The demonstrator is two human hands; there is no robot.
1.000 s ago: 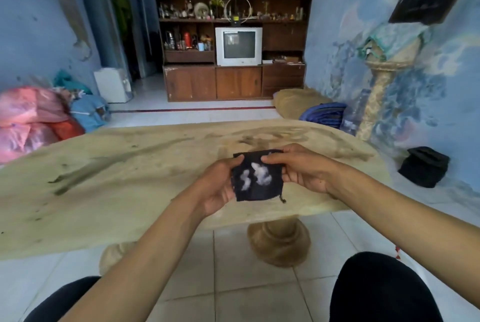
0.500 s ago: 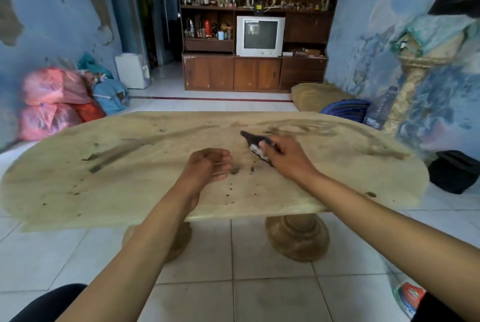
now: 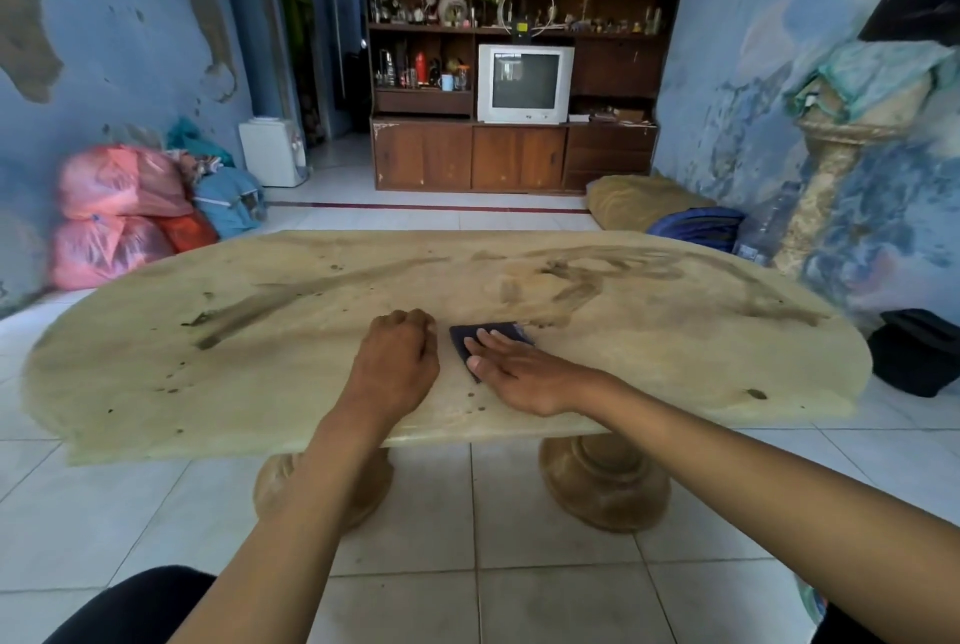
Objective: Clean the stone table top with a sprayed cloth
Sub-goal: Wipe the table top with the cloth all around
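The oval beige stone table top (image 3: 208, 357) fills the middle of the view, marked with dark streaks and small specks. A small dark cloth (image 3: 467, 335) lies flat on it near the front edge. My right hand (image 3: 519, 373) presses flat on the cloth with fingers spread, covering most of it. My left hand (image 3: 400, 362) rests on the stone just left of the cloth, fingers curled into a loose fist, holding nothing that I can see.
Two round stone pedestals (image 3: 602, 482) carry the table over a white tiled floor. Pink and blue bags (image 3: 119, 212) lie at the left wall. A black bag (image 3: 919, 352) sits right of the table. A wooden cabinet with a television (image 3: 524, 84) stands at the back.
The cloth was held up between both hands, then carried by my right hand to the table. It now lies flat under my right palm. My left hand has let go and rests beside it.
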